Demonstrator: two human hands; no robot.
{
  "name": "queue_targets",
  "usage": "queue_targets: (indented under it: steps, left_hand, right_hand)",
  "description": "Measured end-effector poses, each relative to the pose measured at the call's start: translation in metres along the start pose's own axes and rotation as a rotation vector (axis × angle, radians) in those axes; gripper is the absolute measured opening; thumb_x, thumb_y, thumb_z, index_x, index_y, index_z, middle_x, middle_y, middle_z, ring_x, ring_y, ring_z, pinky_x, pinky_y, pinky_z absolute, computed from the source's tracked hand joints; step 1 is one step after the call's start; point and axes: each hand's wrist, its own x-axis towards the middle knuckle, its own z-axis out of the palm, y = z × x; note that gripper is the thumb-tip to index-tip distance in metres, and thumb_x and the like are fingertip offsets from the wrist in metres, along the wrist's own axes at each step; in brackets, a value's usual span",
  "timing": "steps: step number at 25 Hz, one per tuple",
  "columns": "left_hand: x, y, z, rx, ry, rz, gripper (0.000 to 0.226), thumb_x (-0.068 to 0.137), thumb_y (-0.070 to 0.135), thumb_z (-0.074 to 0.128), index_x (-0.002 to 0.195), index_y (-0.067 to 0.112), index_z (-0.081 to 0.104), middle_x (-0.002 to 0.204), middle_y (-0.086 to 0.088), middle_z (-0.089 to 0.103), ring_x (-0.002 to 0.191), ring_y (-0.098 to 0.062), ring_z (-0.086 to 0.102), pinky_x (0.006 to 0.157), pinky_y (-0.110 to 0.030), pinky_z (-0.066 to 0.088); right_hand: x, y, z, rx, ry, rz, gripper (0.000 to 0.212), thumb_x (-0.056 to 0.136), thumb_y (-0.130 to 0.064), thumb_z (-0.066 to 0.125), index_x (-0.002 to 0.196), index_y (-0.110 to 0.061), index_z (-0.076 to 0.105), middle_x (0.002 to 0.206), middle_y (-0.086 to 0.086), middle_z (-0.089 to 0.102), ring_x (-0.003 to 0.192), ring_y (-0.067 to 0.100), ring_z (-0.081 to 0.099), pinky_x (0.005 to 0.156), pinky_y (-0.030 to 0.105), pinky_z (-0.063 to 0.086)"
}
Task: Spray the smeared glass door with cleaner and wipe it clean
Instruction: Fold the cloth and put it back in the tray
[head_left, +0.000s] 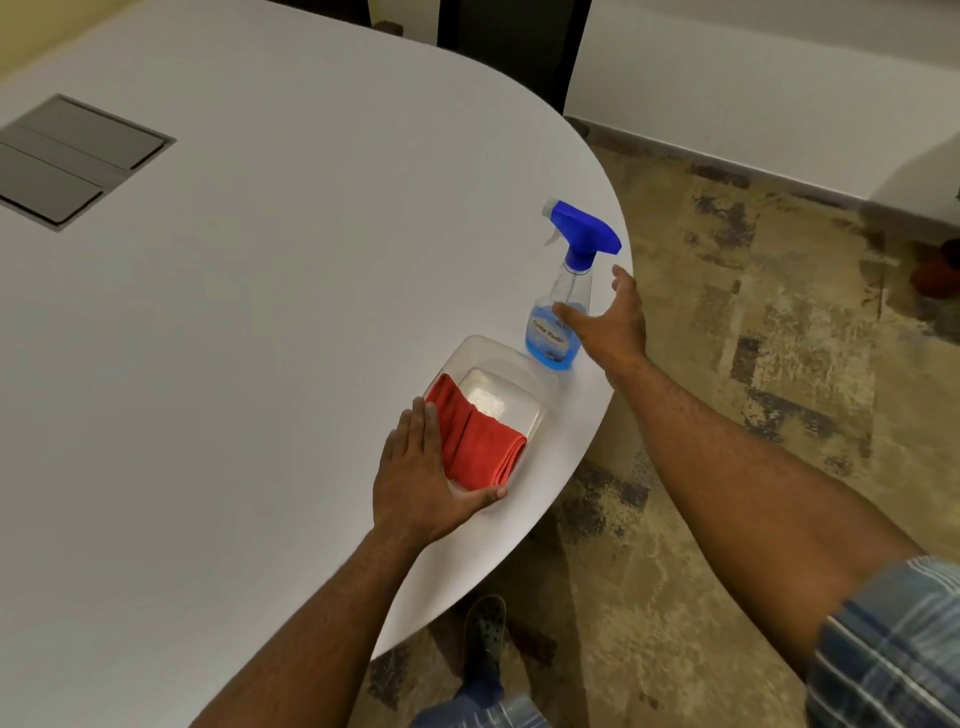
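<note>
A clear spray bottle (563, 301) with a blue trigger head and blue cleaner in its lower part stands upright near the white table's right edge. My right hand (610, 322) is spread open right beside the bottle, thumb in front of its body, fingers apart and not closed around it. A folded red cloth (480, 441) lies in a clear plastic tray (511, 379) just in front of the bottle. My left hand (423, 478) rests flat on the cloth's near end, thumb hooked around the tray's near corner. No glass door is in view.
The white table (234, 312) curves away to its rounded edge on the right. A grey flap panel (78, 158) is set into it at far left. Patterned floor (753, 364) lies to the right, a white wall behind, my foot below the table edge.
</note>
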Motion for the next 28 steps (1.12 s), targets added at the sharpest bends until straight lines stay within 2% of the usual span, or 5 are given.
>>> queue_targets:
  steps: [4,9,15,20,28]
  left_hand:
    - [0.000,-0.003,0.004,-0.007,0.011,0.004,0.143,0.052,0.106,0.029,0.152,0.021,-0.028,0.166,-0.005,-0.018,0.154,-0.025,-0.007,0.124,-0.042,0.003]
    - [-0.001,-0.004,0.005,-0.026,0.007,0.013,0.142,0.050,0.107,0.025,0.150,0.022,-0.030,0.165,-0.004,-0.021,0.154,-0.024,-0.011,0.124,-0.040,0.000]
    - [0.001,-0.004,0.006,-0.033,0.009,0.009,0.142,0.052,0.105,0.029,0.150,0.023,-0.031,0.165,-0.003,-0.022,0.154,-0.023,-0.012,0.125,-0.040,0.000]
    - [0.000,-0.005,0.006,-0.034,0.019,0.004,0.144,0.050,0.107,0.027,0.154,0.022,-0.025,0.166,-0.003,-0.018,0.154,-0.024,-0.009,0.122,-0.038,-0.002]
    - [-0.001,-0.004,0.007,-0.048,0.033,0.018,0.143,0.052,0.106,0.031,0.155,0.023,-0.024,0.166,-0.002,-0.017,0.154,-0.024,-0.009,0.121,-0.038,-0.002]
  right_hand:
    - [0.011,-0.003,0.002,-0.028,-0.085,-0.018,0.058,0.083,-0.033,0.075,0.130,-0.017,0.045,0.135,0.006,0.053,0.120,0.023,0.055,0.093,0.032,0.048]
    - [0.011,-0.004,0.011,0.027,-0.182,-0.020,0.062,0.085,-0.029,0.073,0.136,-0.015,0.040,0.135,0.006,0.055,0.123,0.026,0.054,0.101,0.046,0.049]
    - [0.011,-0.006,0.009,0.027,-0.158,0.009,0.050,0.085,-0.029,0.073,0.127,-0.011,0.052,0.132,0.007,0.060,0.120,0.028,0.058,0.100,0.045,0.050]
    - [-0.010,-0.022,-0.004,-0.011,-0.145,-0.070,0.048,0.085,-0.032,0.072,0.125,-0.012,0.055,0.133,0.005,0.060,0.119,0.028,0.059,0.098,0.047,0.052]
    - [-0.053,-0.083,-0.038,0.072,-0.080,-0.340,0.054,0.079,-0.045,0.075,0.124,-0.018,0.060,0.119,-0.002,0.068,0.101,0.012,0.063,0.081,0.028,0.056]
